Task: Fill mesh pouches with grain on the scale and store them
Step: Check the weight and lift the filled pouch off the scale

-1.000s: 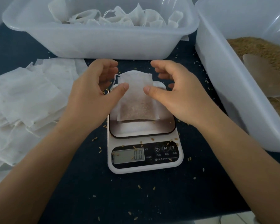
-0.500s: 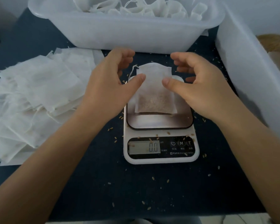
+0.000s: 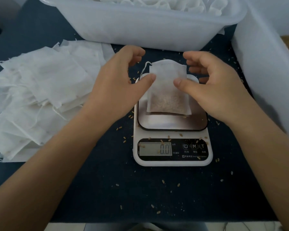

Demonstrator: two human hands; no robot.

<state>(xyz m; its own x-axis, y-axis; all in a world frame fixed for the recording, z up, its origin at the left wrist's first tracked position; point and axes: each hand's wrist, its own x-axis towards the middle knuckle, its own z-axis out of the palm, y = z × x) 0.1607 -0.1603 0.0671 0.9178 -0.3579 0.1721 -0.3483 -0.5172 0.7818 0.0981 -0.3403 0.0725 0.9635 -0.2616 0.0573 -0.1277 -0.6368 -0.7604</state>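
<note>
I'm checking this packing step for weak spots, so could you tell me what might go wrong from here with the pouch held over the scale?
1. The left hand and right hand pinch the filled pouch only at its edges; its drawstring hangs loose, so grain could spill if it tips.
2. The scale display reads 0.0, so the weight looks unconfirmed.
3. Loose grains lie on the scale and may skew readings.

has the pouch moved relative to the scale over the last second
No. The pouch sits over the same spot on the scale platform, pinched by the left hand and right hand.
</note>
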